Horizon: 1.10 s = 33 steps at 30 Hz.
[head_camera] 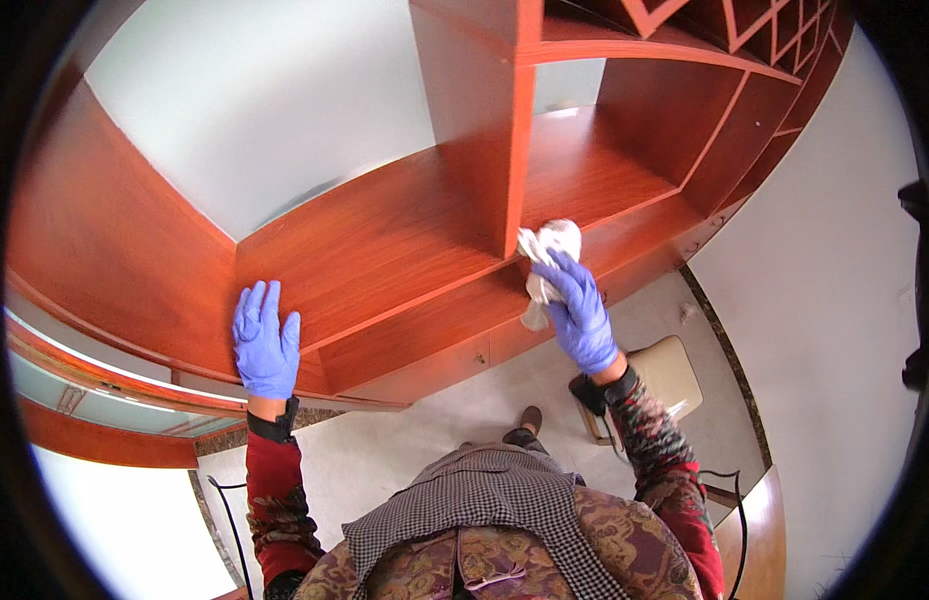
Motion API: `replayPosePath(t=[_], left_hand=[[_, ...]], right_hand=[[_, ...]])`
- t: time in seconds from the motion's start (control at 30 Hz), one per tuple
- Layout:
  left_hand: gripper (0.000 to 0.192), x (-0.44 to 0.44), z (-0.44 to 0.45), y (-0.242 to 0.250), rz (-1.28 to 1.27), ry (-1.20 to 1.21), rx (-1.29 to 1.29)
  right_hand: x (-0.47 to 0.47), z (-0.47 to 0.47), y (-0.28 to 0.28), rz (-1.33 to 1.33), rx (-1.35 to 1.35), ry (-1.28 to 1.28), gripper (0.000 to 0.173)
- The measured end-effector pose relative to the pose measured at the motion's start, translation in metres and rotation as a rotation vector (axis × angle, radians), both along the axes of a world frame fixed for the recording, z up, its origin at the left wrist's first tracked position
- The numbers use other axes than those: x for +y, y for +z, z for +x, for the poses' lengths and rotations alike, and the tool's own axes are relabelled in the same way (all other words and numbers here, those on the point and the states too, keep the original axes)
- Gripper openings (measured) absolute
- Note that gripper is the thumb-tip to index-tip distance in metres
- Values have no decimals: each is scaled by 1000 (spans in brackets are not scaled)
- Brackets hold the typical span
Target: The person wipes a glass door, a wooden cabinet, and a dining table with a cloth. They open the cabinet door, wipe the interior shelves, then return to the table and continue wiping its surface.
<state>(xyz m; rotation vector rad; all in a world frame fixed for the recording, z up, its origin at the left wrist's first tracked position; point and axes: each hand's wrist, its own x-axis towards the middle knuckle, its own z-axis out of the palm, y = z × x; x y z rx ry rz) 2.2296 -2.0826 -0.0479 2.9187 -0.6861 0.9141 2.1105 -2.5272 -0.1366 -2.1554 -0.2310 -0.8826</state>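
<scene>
A reddish-brown wooden cabinet with shelves stands before me. In a blue glove, my left hand rests by the shelf's left front corner, fingers straight and a little apart, holding nothing. My right hand, gloved alike, grips a crumpled white cloth at the shelf's front edge. The cloth lies against the lower end of the upright divider, on its right side. Part of the cloth hangs below my fingers.
Below the shelf are a lower ledge and drawer fronts. A stool with a cream seat stands on the pale floor behind my right forearm. Lattice racks fill the upper right. A white wall rises at the right.
</scene>
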Motion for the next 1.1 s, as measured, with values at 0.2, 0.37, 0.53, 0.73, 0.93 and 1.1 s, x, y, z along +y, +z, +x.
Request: replayPosePath(t=[0.2,0.37,0.53,0.73,0.93,1.1], left_hand=[[48,7,17,-6,-49,36,53],[47,7,15,-6,-28,26,47],[47,6,14,-4,-55,46,123],[47,12,19,-7,-14,28,117],[44,16,22,-11,4,20,103],[44,20,25,-14,1,29,130]], right_hand=[[46,28,-132,129,200,-78,52],[60,132,-234,483,609,-108,37],[163,209,-254,-402,830,-395,49],[254,149,-211,-426,484,196,32],[165,50,-211,-170,474,333,46],[44,-10,-197,577,118,69,43]])
